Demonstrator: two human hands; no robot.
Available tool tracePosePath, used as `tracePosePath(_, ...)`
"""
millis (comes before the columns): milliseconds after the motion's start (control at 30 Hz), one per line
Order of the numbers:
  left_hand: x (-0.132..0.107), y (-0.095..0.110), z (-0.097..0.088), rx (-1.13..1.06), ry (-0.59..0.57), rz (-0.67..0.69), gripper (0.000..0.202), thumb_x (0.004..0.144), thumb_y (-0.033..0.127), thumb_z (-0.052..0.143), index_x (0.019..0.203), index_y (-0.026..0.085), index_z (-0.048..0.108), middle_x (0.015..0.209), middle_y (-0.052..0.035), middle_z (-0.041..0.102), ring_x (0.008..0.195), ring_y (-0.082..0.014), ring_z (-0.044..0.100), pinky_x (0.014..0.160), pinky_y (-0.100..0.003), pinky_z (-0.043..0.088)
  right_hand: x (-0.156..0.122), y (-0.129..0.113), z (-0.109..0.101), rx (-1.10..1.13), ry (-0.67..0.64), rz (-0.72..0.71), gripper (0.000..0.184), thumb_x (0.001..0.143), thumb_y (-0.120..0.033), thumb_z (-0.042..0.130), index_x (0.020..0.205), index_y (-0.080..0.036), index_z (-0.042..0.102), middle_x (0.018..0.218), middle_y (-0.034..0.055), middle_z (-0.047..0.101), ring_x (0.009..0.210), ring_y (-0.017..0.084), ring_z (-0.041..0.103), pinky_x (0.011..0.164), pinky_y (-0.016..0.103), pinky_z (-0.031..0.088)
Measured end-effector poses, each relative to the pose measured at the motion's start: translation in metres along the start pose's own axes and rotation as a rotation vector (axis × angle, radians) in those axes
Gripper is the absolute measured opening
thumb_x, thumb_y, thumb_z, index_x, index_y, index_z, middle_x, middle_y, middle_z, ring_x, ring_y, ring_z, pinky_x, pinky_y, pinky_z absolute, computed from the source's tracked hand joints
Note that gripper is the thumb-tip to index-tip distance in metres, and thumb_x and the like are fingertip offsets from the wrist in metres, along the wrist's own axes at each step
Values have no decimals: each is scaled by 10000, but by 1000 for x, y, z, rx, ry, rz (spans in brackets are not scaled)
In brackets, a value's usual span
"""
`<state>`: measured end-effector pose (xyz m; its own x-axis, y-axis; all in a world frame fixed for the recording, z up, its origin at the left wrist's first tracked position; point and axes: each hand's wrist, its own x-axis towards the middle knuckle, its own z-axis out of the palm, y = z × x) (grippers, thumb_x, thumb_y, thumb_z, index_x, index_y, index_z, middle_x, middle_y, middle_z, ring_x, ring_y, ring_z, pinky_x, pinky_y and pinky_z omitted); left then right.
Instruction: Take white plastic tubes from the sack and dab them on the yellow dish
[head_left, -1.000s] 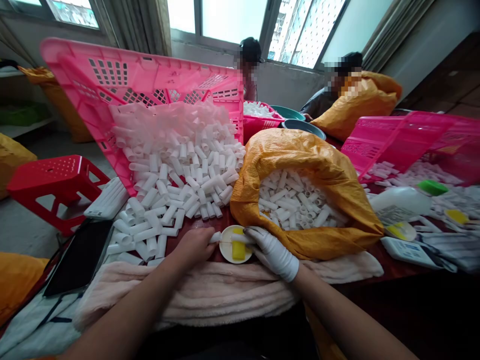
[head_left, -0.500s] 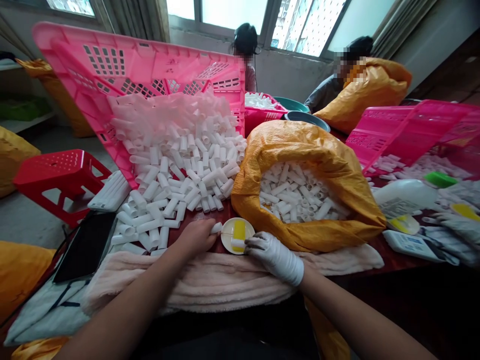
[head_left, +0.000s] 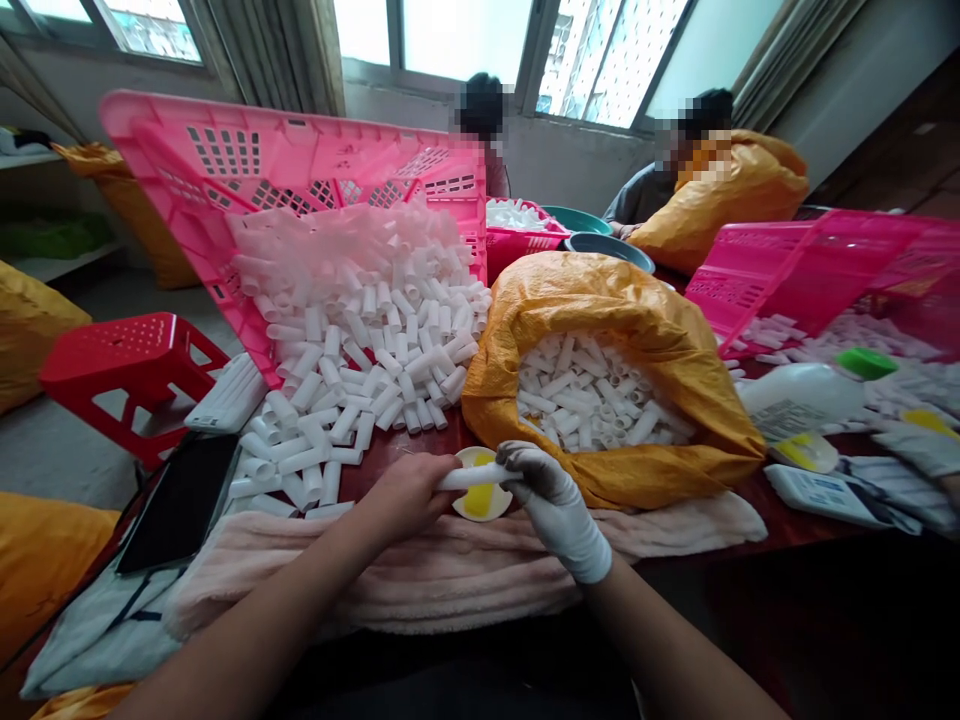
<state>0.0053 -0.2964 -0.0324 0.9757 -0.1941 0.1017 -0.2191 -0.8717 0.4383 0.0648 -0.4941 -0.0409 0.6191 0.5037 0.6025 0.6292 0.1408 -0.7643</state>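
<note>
My bare left hand (head_left: 412, 492) is closed around the left end of a short white plastic tube (head_left: 474, 477). At the tube's other end, my right hand (head_left: 551, 500), in a white glove with darkened fingertips, grips it between thumb and fingers. The tube lies level between both hands, above a small round cream dish (head_left: 491, 508) with a yellow piece (head_left: 477, 500) in it. Part of the dish is hidden behind the tube. Beneath my wrists runs a folded pale pink towel (head_left: 480, 580).
A tipped pink crate (head_left: 292, 130) spills a heap of white tubes (head_left: 375, 340) at left. An open orange sack (head_left: 607, 290) of tubes stands at right. Beyond it are a bottle (head_left: 802, 400) and another pink crate (head_left: 757, 265). Two people sit at the back.
My right hand has left the dish's edge and now grips the tube's right end. The tube has come across over the dish in my left hand. The view has shifted slightly.
</note>
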Motion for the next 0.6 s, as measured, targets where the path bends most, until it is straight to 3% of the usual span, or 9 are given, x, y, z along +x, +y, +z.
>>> tracePosePath(100, -2, 15, 6, 41, -37, -2, 218, 842, 373, 428, 912, 226, 572, 784, -17, 643, 723, -169, 590, 643, -256, 389, 10, -12, -1, -98, -155, -29, 115, 845, -217, 518, 959, -230, 529, 1032, 54, 581, 982, 175, 569, 854, 331, 487)
tracePosePath(167, -3, 24, 11, 151, -5, -40, 266, 852, 386, 398, 901, 190, 570, 769, -54, 644, 725, -195, 593, 649, -279, 388, 13, -13, 3, -199, -123, 96, 140, 873, -310, 468, 891, -199, 553, 893, 53, 611, 836, 163, 596, 748, 292, 503)
tracePosePath(267, -5, 31, 15, 202, -37, -113, 316, 844, 414, 393, 870, 159, 578, 740, -88, 640, 692, -209, 589, 623, -288, 384, 10, -6, 14, -304, -65, 308, 342, 898, -416, 367, 709, -187, 536, 619, 11, 562, 564, 125, 540, 541, 239, 464)
tracePosePath(333, -7, 30, 14, 59, -135, -130, 332, 816, 462, 430, 840, 171, 588, 726, -66, 635, 650, -185, 574, 572, -259, 369, 3, -2, 20, -303, -63, 315, 373, 898, -431, 351, 667, -189, 516, 581, 6, 545, 519, 119, 516, 497, 234, 438)
tracePosePath(433, -10, 27, 14, -320, -332, -103, 364, 770, 522, 485, 768, 175, 595, 687, -9, 601, 608, -131, 526, 537, -214, 359, -7, -5, 23, -310, -77, 187, 370, 906, -391, 333, 657, -194, 524, 576, 11, 544, 513, 122, 515, 504, 247, 437)
tracePosePath(533, -12, 28, 15, -658, -592, -17, 391, 761, 534, 498, 750, 156, 598, 621, 24, 547, 557, -92, 468, 528, -189, 366, -12, -20, 21, -400, -148, 32, 366, 900, -368, 340, 655, -211, 562, 589, 21, 567, 557, 144, 536, 562, 276, 466)
tracePosePath(600, -12, 30, 11, -719, -670, 62, 383, 773, 522, 496, 802, 157, 610, 639, 25, 556, 573, -91, 473, 545, -185, 382, -18, -33, 13, -441, -168, -5, 299, 880, -353, 392, 703, -223, 596, 632, 21, 599, 597, 153, 564, 595, 283, 490)
